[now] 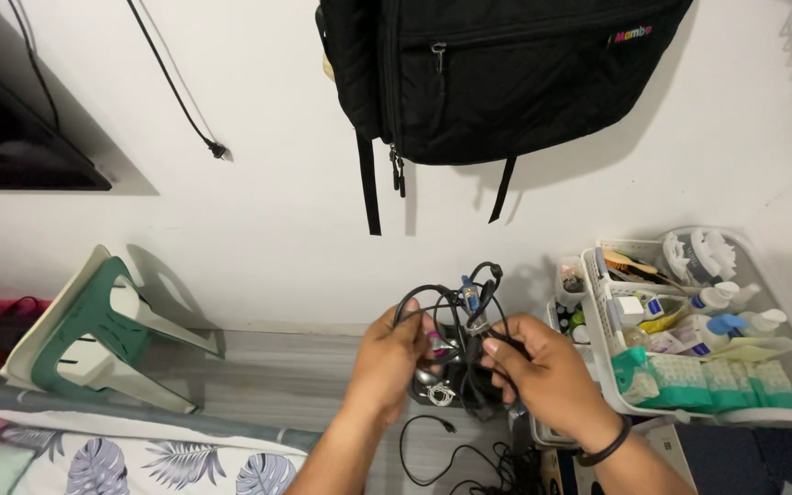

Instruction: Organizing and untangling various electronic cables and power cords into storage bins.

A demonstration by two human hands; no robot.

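While I'm watching the head cam, two hands are working one tangled bundle of black cables (456, 344), held up in front of the white wall, just above the grey floor (268, 380). Left hand (391, 362) is curling its fingers shut around the bundle's left side, thumb up near a loop. Right hand (543, 371) is pinching the right side, fingers folded closed on cable strands, w/ a black wristband (605, 449) on that wrist. Both palms are facing each other, wrists angling inward. One more loose black cable (433, 454) is lying on the floor below the hands. Counting the rest: one black backpack (506, 73) hanging on the wall overhead, one green-and-white plastic stool (93, 335) tipped on its side at left, one white basket (786, 367) at right, near the right hand, packed w/ approx. four small bottles and three green packets (717, 383). Exact cable count in the bundle: can't tell.
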